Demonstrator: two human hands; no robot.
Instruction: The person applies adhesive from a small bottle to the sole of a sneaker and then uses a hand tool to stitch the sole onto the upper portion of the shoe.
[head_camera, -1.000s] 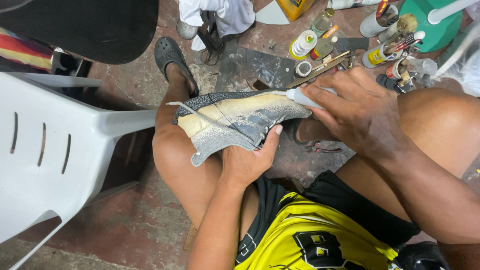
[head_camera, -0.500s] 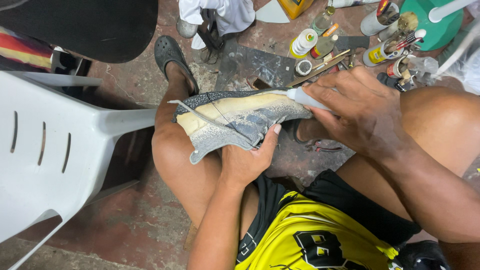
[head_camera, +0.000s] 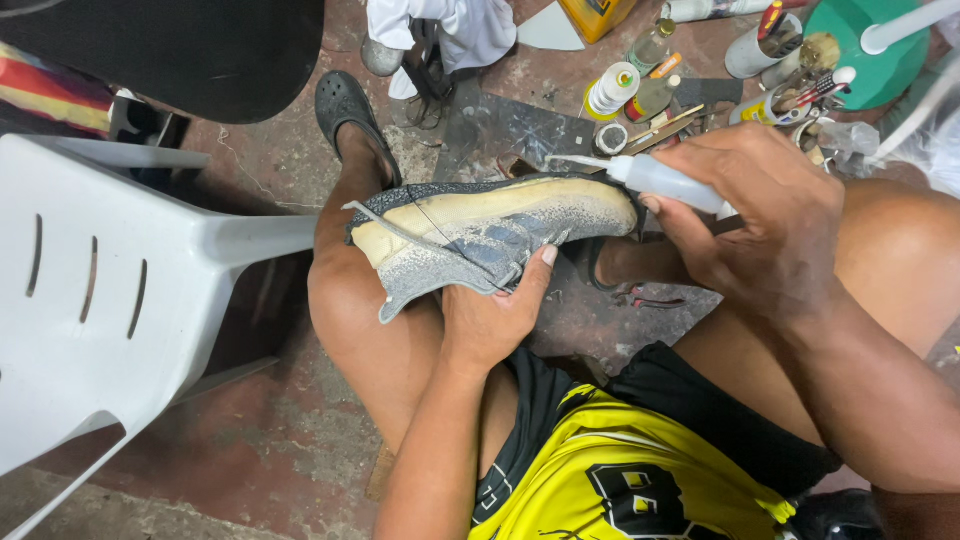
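crowding the sneaker (head_camera: 490, 232): white chair (head_camera: 110, 300), cluttered tools (head_camera: 770, 70)

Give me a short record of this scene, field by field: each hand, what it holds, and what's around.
Left hand: grips a grey knit sneaker from below, sole side up, resting on the left knee
Right hand: holds a white squeeze bottle, nozzle near the sneaker's end
Floor beyond: thread spool, small bottles, cups of tools, black sandal
Left side: white plastic chair
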